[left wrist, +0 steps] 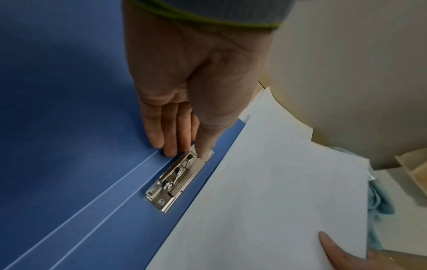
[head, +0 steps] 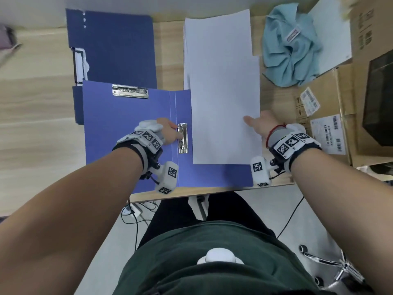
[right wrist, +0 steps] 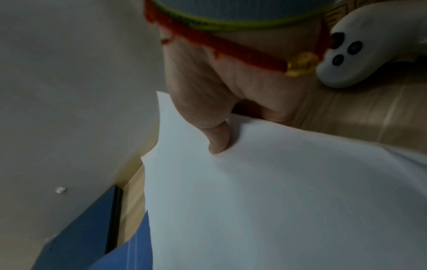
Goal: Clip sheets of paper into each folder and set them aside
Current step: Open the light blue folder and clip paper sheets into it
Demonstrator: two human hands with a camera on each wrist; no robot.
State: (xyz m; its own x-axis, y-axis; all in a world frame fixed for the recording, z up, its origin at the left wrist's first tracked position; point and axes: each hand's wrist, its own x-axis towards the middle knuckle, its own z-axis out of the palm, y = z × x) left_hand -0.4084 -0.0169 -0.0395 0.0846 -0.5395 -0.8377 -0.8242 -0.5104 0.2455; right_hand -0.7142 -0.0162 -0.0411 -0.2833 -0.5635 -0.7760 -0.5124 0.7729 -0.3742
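On the clip (left wrist: 179,180), left hand (left wrist: 196,82) presses flat — right hand (right wrist: 231,95) pinches sheet (right wrist: 277,201) (wrist views).

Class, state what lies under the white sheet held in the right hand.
The open folder: its blue right half shows past the sheet's near edge. The rest of that half is covered.

- A light wood-grain table (head: 42,92) spans the upper view, above a pale grey floor (head: 265,203).
- Labelled cardboard boxes (head: 331,88) stand at the right, with a crumpled teal cloth (head: 291,50) just beside them.
- Black cables (head: 136,228) trail across the floor.
- A chair's chrome caster base (head: 331,267) shows at lower right.
- An off-white wall (right wrist: 69,73) rises behind the table.
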